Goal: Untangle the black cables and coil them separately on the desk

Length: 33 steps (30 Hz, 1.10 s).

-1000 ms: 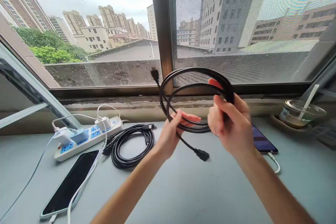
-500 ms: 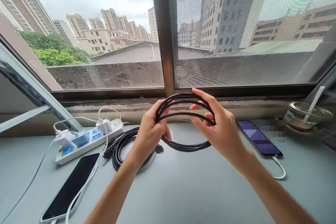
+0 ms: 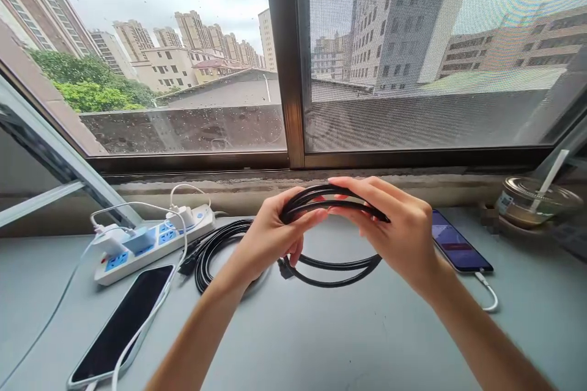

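A coiled black cable (image 3: 337, 266) is held just above the grey sill in front of me. My left hand (image 3: 270, 238) grips the coil's left side, fingers wrapped round the strands. My right hand (image 3: 397, 232) is closed over the coil's top right part, with the fingers stretched along the strands. A black plug of the cable hangs below my left hand. A second black cable coil (image 3: 215, 253) lies flat on the sill, just left of my left hand.
A white power strip (image 3: 151, 244) with chargers lies at the left. A dark phone (image 3: 121, 324) on a white lead lies in front of it. Another phone (image 3: 458, 247), its screen lit, lies right of my right hand. A lidded jar (image 3: 534, 198) stands at the far right under the window.
Both hands have brought the coil down from in front of the window to near the sill and squeezed it into a smaller, flatter loop. The loose plug ends now hang below.
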Available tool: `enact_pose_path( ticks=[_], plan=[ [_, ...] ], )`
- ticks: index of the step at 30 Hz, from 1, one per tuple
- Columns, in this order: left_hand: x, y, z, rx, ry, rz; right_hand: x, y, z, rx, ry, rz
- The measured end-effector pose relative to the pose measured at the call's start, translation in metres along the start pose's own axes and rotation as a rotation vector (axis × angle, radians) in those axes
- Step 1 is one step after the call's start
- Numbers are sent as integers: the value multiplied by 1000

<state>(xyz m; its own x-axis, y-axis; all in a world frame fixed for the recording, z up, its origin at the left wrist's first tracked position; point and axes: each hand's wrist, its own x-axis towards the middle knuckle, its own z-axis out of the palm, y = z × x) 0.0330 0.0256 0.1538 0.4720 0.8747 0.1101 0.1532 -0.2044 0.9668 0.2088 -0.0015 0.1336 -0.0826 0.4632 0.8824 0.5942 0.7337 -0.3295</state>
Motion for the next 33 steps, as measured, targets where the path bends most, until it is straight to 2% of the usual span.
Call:
enact_pose_path(
  ticks=[8, 15, 21, 24, 29, 33],
  plan=[
    [1, -1, 3, -121, 12, -70, 1, 0, 2, -89, 37, 77],
    [1, 4, 6, -256, 52, -50, 2, -3, 2, 166, 31, 371],
    [-2, 6, -4, -240, 70, 41, 5, -4, -6, -157, 162, 172],
    [-4, 10, -8, -259, 111, 89, 5, -2, -10, -208, 81, 206],
    [-6, 13, -9, -366, 201, 123, 2, -10, -12, 89, -58, 356],
    [-7, 15, -7, -399, 299, 166, 2, -18, -15, 186, -130, 378]
  ],
)
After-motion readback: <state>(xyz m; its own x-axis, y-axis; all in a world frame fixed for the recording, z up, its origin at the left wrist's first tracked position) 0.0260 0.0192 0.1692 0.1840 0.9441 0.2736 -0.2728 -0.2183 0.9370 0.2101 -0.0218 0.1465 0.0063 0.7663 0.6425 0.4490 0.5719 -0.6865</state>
